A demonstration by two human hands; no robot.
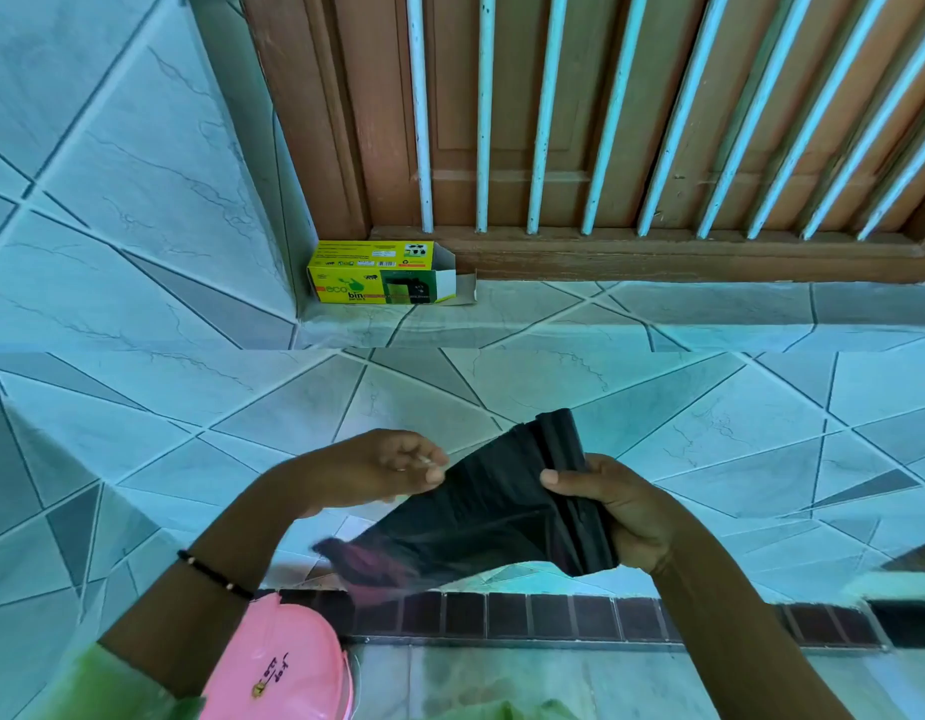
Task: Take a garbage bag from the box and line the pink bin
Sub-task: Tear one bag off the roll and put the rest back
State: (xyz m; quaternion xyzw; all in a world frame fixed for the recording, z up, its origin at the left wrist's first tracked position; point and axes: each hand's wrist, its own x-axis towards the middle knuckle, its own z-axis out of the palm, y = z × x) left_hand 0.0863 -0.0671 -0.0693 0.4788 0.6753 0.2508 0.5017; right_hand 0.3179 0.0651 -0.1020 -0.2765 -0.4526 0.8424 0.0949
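1. Pink bin (281, 667), nearest the camera, sits at the lower left of the view below the left forearm. Only part of its top shows, with small dark and yellow markings on it. No bag is inside or over it.
2. Left hand (377, 467) is raised above the floor, fingers curled, pinching the upper left edge of the garbage bag (481, 517) at the fingertips. A dark beaded bracelet (216, 576) circles this wrist, and a green sleeve (93, 685) covers the upper forearm.
3. Right hand (624, 506) grips the bag's folded right side, thumb across the front and fingers wrapped behind.
4. Garbage bag is black, thin and partly unfolded. It is stretched between both hands, with pleated folds bunched at the right hand and a loose lower left corner hanging blurred above the bin. It hangs clear of the floor.
5. Box (381, 273), yellow with green print, lies on a tiled step (631, 309) at the step's far left corner, against the base of the wooden door (502, 122). Its right end flap is open. It lies well apart from the hands.
6. White vertical bars (483, 111) stand in front of the door.
7. Tiled floor (242, 407) of pale blue-grey angular tiles runs under the hands. A dark brown tile band (527, 613) crosses its near edge.
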